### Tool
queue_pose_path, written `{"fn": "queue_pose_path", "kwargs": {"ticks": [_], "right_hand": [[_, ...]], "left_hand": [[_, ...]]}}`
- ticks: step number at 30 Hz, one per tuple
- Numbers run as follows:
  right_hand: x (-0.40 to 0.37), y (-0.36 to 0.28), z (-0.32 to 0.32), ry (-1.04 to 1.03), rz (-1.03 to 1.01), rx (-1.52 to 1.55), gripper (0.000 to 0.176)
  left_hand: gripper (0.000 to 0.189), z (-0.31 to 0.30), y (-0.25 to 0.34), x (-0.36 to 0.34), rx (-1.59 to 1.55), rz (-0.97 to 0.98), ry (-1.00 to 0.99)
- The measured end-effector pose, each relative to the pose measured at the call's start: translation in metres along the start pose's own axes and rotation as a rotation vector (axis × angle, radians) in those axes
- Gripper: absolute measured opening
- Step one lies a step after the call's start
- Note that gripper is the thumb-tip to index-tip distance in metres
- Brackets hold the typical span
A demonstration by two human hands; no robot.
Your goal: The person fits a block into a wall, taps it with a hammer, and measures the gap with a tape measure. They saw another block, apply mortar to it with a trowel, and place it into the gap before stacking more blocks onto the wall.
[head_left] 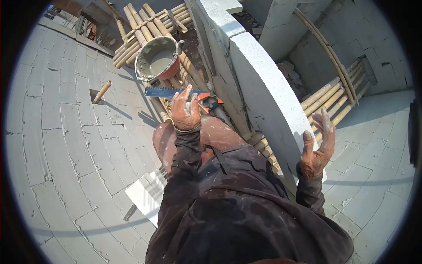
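Note:
My left hand [185,113] is over the bamboo, its fingers apart and overlapping the view of a blue toothed blade [159,92]. No grip on the blade shows; whether the fingers touch it is unclear. Orange and dark tool parts [212,103] lie just right of that hand. My right hand [317,155] has its thumb and fingers spread, holds nothing, and is beside the curved edge of a pale block wall [268,75]. Above the blade, a red bucket [172,70] with wet grey mix inside stands on bamboo poles [143,27].
A block wall [66,132] rises on the left, with a bamboo stub [102,92] sticking out. More bamboo poles [327,97] cross behind the curved wall on the right. A white board [143,193] is at the lower left, beside my sleeve.

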State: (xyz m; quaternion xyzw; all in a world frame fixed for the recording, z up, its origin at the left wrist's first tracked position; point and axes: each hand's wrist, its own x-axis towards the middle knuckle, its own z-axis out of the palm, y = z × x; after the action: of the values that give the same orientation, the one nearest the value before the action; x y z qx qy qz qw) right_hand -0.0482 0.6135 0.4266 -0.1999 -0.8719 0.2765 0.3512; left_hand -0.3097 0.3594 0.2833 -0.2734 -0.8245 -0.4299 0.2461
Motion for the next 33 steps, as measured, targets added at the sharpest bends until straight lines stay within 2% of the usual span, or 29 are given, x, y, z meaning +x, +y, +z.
{"fn": "queue_pose_path", "kwargs": {"ticks": [1,2,3,4,5,6,8,9,11,12,13,15,16,18,19,21,22,23,25,26,27,29,30,32,33], "right_hand": [[-0.002,-0.008,0.013,0.059,0.096,0.230,0.041],[-0.001,-0.017,0.025,0.061,0.080,0.327,0.029],[0.001,-0.029,0.043,0.032,0.071,0.446,0.021],[0.002,-0.044,0.067,-0.016,0.105,0.513,0.017],[0.001,-0.053,0.089,-0.145,0.170,0.548,0.016],[-0.001,-0.060,0.113,-0.327,0.185,0.574,0.017],[-0.009,-0.056,0.156,-0.755,0.128,0.489,0.015],[-0.018,-0.046,0.182,-0.857,0.091,0.521,0.015],[-0.041,-0.033,0.222,-1.005,-0.299,0.402,0.021],[-0.043,-0.045,0.223,-1.148,-0.384,0.290,0.035],[-0.050,-0.043,0.231,-1.172,-0.399,0.285,0.035],[-0.062,-0.029,0.247,-1.254,-0.623,0.150,0.045],[-0.062,-0.035,0.248,-1.279,-0.626,0.135,0.047],[-0.058,-0.033,0.257,-1.302,-0.659,0.126,0.047],[-0.055,-0.031,0.261,-1.316,-0.683,0.128,0.046],[-0.046,-0.031,0.264,-1.314,-0.669,0.085,0.046],[-0.041,-0.031,0.265,-1.305,-0.646,0.055,0.046],[-0.037,-0.032,0.264,-1.311,-0.657,0.045,0.046],[-0.031,-0.032,0.262,-1.261,-0.616,0.075,0.046],[-0.029,-0.033,0.263,-1.260,-0.621,0.072,0.046],[-0.026,-0.034,0.264,-1.282,-0.628,0.027,0.046],[-0.023,-0.037,0.266,-1.296,-0.632,-0.017,0.047],[-0.024,-0.040,0.269,-1.300,-0.649,0.014,0.047],[-0.024,-0.046,0.270,-1.289,-0.647,0.034,0.047],[-0.026,-0.051,0.270,-1.261,-0.718,0.068,0.046]], "left_hand": [[0.037,-0.024,-0.009,-0.033,0.009,-0.164,0.092],[0.035,-0.046,-0.026,-0.067,-0.063,-0.335,0.175],[0.032,-0.079,-0.037,-0.104,-0.114,-0.510,0.284],[0.032,-0.112,-0.036,-0.134,-0.161,-0.793,0.413],[0.037,-0.150,-0.040,-0.163,0.161,-0.814,0.338],[0.040,-0.177,-0.058,-0.208,0.207,-0.754,0.434],[0.047,-0.234,-0.039,-0.261,0.303,-0.994,0.634],[0.054,-0.261,-0.031,-0.292,0.402,-1.089,0.694],[0.057,-0.294,-0.018,-0.358,0.387,-1.136,1.032],[0.058,-0.306,0.001,-0.379,0.564,-1.162,1.049],[0.059,-0.309,0.034,-0.366,0.570,-1.317,1.157],[0.051,-0.300,0.052,-0.406,0.565,-1.265,1.384],[0.051,-0.293,0.059,-0.425,0.559,-1.279,1.392],[0.038,-0.280,0.072,-0.459,0.758,-1.542,0.925],[0.038,-0.271,0.072,-0.465,0.751,-1.555,0.930],[0.031,-0.245,0.069,-0.474,0.664,-1.400,0.836],[0.039,-0.237,0.070,-0.473,0.643,-1.462,0.776],[0.039,-0.232,0.071,-0.473,0.636,-1.474,0.783],[0.043,-0.226,0.068,-0.474,1.255,-1.254,0.016],[0.044,-0.215,0.060,-0.485,1.374,-1.299,-0.170],[0.044,-0.211,0.050,-0.496,1.369,-1.298,-0.167],[0.041,-0.213,0.031,-0.508,1.291,-1.514,-0.636],[0.041,-0.218,0.026,-0.509,1.293,-1.498,-0.633],[0.038,-0.234,0.020,-0.502,1.119,-1.482,-0.841],[0.038,-0.243,0.013,-0.496,1.125,-1.452,-0.843]]}}
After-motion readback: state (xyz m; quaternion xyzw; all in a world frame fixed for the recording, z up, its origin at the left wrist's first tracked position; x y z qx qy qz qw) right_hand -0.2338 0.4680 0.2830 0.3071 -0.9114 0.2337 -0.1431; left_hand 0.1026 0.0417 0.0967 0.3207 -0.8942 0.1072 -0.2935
